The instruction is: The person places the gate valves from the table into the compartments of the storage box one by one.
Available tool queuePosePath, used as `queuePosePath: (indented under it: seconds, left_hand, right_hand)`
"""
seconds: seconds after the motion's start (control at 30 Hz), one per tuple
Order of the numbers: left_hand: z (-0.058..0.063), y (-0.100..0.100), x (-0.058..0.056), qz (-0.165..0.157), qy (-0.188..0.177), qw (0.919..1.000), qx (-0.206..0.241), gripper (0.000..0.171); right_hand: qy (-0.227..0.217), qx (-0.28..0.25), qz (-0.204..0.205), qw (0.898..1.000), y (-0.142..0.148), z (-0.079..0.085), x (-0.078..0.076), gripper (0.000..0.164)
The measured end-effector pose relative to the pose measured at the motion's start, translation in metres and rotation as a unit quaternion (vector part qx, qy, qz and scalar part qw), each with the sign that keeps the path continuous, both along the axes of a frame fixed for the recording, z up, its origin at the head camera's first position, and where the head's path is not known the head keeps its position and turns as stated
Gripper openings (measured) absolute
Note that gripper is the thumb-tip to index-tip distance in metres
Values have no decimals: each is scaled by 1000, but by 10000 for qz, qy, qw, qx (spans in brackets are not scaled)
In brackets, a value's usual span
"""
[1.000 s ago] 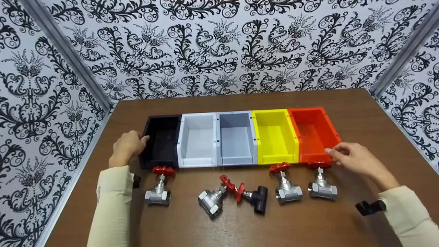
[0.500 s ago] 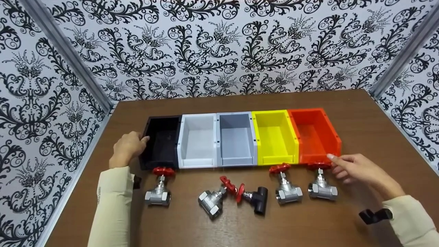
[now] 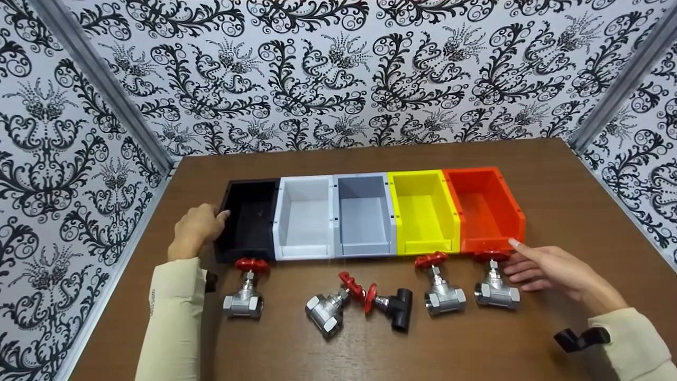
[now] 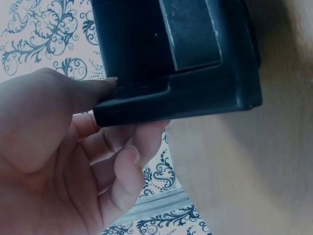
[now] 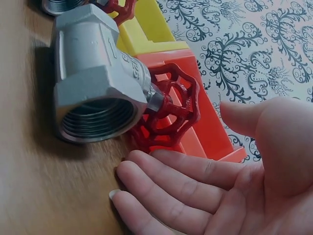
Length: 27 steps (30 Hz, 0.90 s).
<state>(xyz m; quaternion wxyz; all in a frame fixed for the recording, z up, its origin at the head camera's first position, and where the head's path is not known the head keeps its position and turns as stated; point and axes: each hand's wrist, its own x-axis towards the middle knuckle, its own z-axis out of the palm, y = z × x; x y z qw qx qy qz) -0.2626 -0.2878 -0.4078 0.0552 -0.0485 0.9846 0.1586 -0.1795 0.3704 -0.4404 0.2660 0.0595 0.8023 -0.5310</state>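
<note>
Five bins stand in a row: black, white, grey, yellow and orange. My left hand grips the black bin's left wall, with the thumb at the rim and the fingers curled along its outside. My right hand lies open, its straight fingers just right of the rightmost steel valve. That valve's red handwheel stands in front of the orange bin, close to the fingers but apart from them.
In front of the bins on the brown table are three more steel valves and a black-bodied valve, all with red handwheels. Patterned walls close in the left, back and right sides.
My right hand left the orange bin's front corner and dropped toward me beside the rightmost valve, fingers straightening. The left hand has not moved.
</note>
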Motion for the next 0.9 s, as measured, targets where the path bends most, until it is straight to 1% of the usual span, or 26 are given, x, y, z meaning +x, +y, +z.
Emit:
queuePosePath:
  seconds: [0.23,0.5,0.67,0.8,0.9]
  left_hand:
    - [1,0,1,-14,1,10000,-7,41]
    - [1,0,1,-23,-32,10000,27,41]
    - [0,0,2,-41,32,10000,34,40]
    - [0,1,2,-33,66,10000,46,39]
    - [0,2,1,-55,36,10000,31,40]
  right_hand:
    - [-224,-180,-89,9995,1,-4,2,80]
    - [-320,-606,199,9974,2,-5,3,85]
    - [-359,-991,210,9942,3,-6,4,87]
    - [-312,-1329,241,9903,4,-9,6,83]
    - [-190,-1473,343,9883,4,-11,9,72]
